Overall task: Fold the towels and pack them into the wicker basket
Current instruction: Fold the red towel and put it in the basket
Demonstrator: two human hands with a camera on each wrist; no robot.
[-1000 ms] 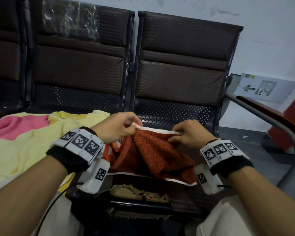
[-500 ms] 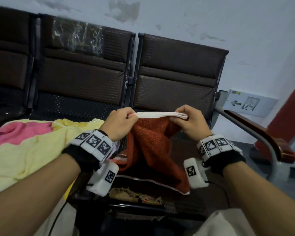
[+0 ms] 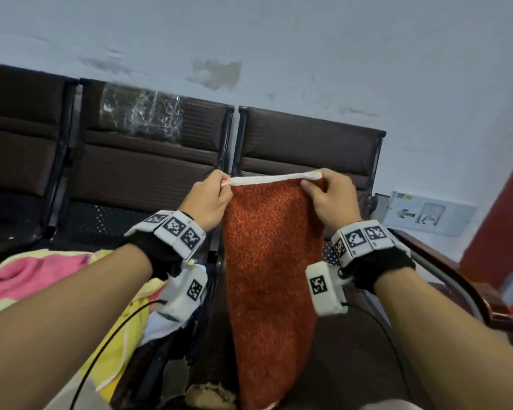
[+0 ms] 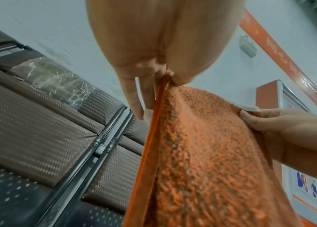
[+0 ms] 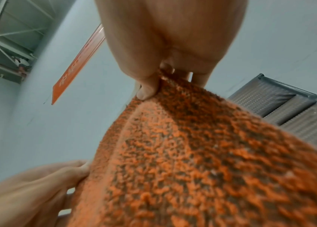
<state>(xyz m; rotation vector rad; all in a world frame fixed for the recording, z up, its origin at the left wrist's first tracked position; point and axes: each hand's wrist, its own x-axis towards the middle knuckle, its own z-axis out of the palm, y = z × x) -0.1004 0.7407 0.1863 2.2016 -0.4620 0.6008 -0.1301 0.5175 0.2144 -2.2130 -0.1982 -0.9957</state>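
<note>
An orange-red towel (image 3: 271,276) with a white hem hangs straight down in front of me, held up by its top edge. My left hand (image 3: 211,199) pinches the top left corner, and my right hand (image 3: 329,196) pinches the top right corner. The left wrist view shows the towel (image 4: 202,161) clamped between thumb and fingers of my left hand (image 4: 165,72). In the right wrist view the towel (image 5: 202,161) fills the frame below my right hand (image 5: 163,76), which pinches its corner. No wicker basket is in view.
A row of dark brown seats (image 3: 302,149) stands against the pale wall. Yellow and pink towels (image 3: 42,279) lie heaped on the seat at the left. A metal and wood armrest (image 3: 456,285) curves at the right. A scrap of frayed material (image 3: 211,398) sits at the seat's front edge.
Both hands have lifted the towel's white-hemmed edge from the seat to about backrest height and pulled it taut, so the towel now hangs stretched downward. The head view has tilted upward.
</note>
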